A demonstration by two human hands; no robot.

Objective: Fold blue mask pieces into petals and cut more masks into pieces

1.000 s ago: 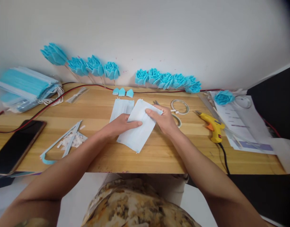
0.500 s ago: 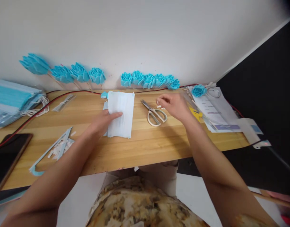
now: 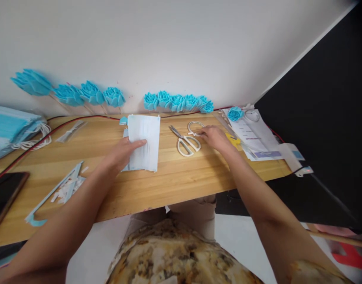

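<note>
My left hand [image 3: 121, 153] lies flat with its fingers stretched out on a white, pleated mask sheet [image 3: 145, 142], which rests on the wooden table [image 3: 181, 177]. My right hand [image 3: 215, 137] reaches to the right of white-handled scissors [image 3: 185, 142]. Its fingertips pinch a small white strip [image 3: 196, 134] beside a ring of clear tape [image 3: 195, 125]. A yellow glue gun [image 3: 232, 139] lies just behind this hand, partly hidden by it.
Blue folded-mask roses [image 3: 177, 101] line the wall, with more on sticks [image 3: 71, 92] at the left. A stack of blue masks [image 3: 9, 128] and a phone [image 3: 3, 193] sit far left. Cut strips and scraps [image 3: 62, 187] lie near the front. Papers [image 3: 254, 136] lie at the right edge.
My right hand let go of the sheet, went right past the scissors with a small white strip, and came down at the tape ring. My left hand laid the sheet flat. The view swung right.
</note>
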